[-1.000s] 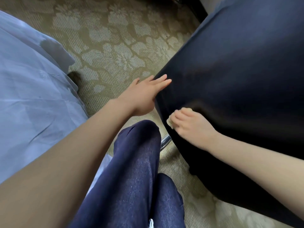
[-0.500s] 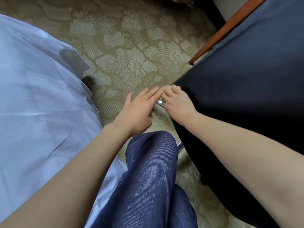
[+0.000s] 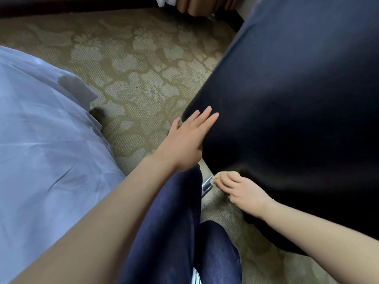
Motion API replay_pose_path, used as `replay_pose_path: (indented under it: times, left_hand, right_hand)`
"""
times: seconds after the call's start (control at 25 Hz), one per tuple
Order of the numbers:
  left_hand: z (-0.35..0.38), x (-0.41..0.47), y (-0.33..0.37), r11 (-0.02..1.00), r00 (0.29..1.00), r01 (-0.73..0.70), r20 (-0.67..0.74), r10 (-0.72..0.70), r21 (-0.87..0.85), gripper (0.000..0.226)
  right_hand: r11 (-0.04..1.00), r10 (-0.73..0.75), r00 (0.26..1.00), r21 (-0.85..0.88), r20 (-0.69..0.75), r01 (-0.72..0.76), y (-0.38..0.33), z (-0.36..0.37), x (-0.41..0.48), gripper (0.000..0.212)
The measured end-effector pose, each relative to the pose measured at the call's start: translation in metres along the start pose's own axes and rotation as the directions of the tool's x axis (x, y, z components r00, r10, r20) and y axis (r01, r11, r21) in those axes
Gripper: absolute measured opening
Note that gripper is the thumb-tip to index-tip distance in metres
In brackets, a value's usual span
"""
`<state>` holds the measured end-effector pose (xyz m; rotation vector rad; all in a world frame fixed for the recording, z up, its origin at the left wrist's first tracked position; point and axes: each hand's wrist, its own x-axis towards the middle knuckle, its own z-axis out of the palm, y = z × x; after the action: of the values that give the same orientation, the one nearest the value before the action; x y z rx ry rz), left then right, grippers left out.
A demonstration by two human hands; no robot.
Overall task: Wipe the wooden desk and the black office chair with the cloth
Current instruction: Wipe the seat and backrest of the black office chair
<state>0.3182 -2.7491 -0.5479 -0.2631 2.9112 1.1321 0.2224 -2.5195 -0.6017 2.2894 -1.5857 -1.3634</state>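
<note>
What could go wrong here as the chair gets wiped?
The chair may swivel or roll away: only the flat left hand steadies it, with no grip.
The small cloth, mostly hidden under the right hand at the chair's lower edge, could slip out or snag the chrome bar beside it.

Reads dim and soft, with diffuse indoor light. Shows a bluish sheen across the upper black office chair, sinking to near black lower down. Leaves a dark shadow on the carpet under the sheet hem. Blurs slightly at the right hand and cloth. Stretches and bends toward the edges, swelling the left forearm.
</note>
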Motion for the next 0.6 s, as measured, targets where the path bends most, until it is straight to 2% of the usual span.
replay_pose_path:
  times: [0.08, 0.32, 0.4, 0.48, 0.52, 0.6]
  left_hand:
    - [0.011, -0.001, 0.02, 0.996, 0.999, -0.041, 0.002, 0.041, -0.075, 0.089]
    - [0.052, -0.007, 0.075, 0.949, 0.986, -0.144, 0.037, 0.161, -0.28, 0.105]
    - [0.056, -0.004, 0.08, 0.952, 0.982, -0.157, 0.059, 0.178, -0.262, 0.106]
    - [0.056, 0.0, 0.077, 0.963, 0.98, -0.157, 0.085, 0.179, -0.217, 0.109]
    - [0.056, 0.001, 0.074, 0.968, 0.98, -0.157, 0.093, 0.177, -0.194, 0.109]
    - [0.055, 0.003, 0.071, 0.977, 0.98, -0.154, 0.107, 0.17, -0.147, 0.109]
  right_hand:
    - [0.994, -0.026, 0.997, 0.107, 0.068, 0.019, -0.015, 0.001, -0.031, 0.034]
    - [0.969, -0.029, 0.99, 0.247, 0.135, -0.005, -0.053, 0.007, -0.114, 0.027]
    - [0.956, -0.041, 0.979, 0.293, 0.201, -0.02, -0.061, 0.003, -0.143, 0.03]
    - [0.967, -0.026, 0.97, 0.25, 0.242, -0.037, -0.068, 0.001, -0.169, 0.028]
    - [0.977, 0.004, 0.978, 0.206, 0.209, -0.048, -0.071, -0.002, -0.179, 0.027]
    - [0.971, 0.157, 0.983, 0.169, 0.093, -0.171, -0.063, -0.018, -0.186, 0.04]
